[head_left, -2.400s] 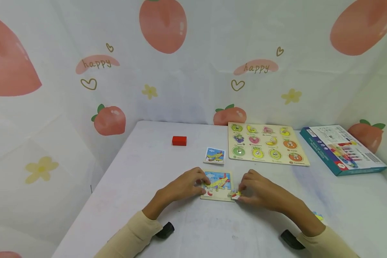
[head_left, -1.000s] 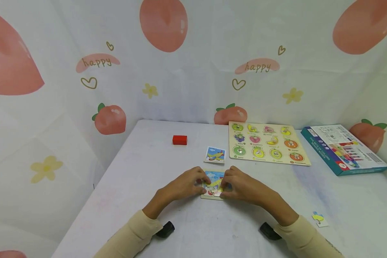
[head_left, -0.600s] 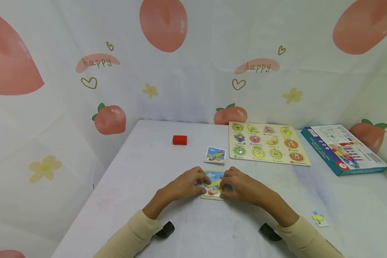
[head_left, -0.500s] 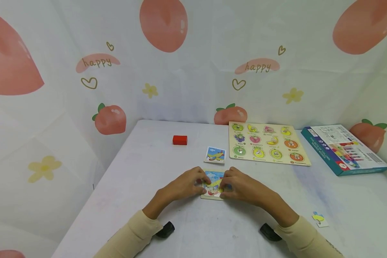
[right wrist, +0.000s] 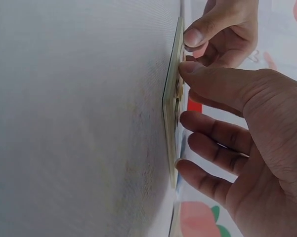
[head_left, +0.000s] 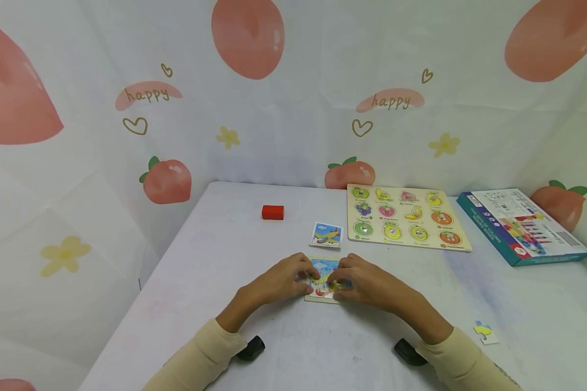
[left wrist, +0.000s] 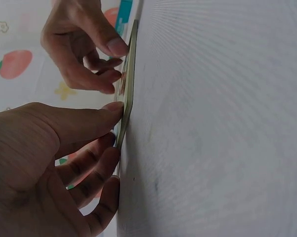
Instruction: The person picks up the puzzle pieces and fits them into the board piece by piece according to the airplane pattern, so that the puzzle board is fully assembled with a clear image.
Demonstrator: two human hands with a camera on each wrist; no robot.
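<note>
A small wooden airplane jigsaw puzzle [head_left: 320,299] lies flat on the white table between both hands. My left hand [head_left: 286,278] steadies its left side, thumb and fingertips bent at the board's edge. On the lower right part of the board, my right hand [head_left: 367,281] pinches a puzzle piece [right wrist: 180,90], its thumb on the near side and a finger across it. That piece stands slightly proud of the board in the right wrist view, and the fingers hide much of it. One loose puzzle piece [head_left: 486,332], yellow, blue and white, lies apart at the right.
Behind the puzzle lies an airplane picture card [head_left: 326,235]. A red block [head_left: 273,212] sits farther back to the left. A fruit peg board [head_left: 406,218] and a flat teal box [head_left: 523,227] occupy the back right.
The right hand has moved left with the puzzle piece, from the board's right edge onto the board. Lately its finger has shifted slightly left. The left hand has stayed put.
</note>
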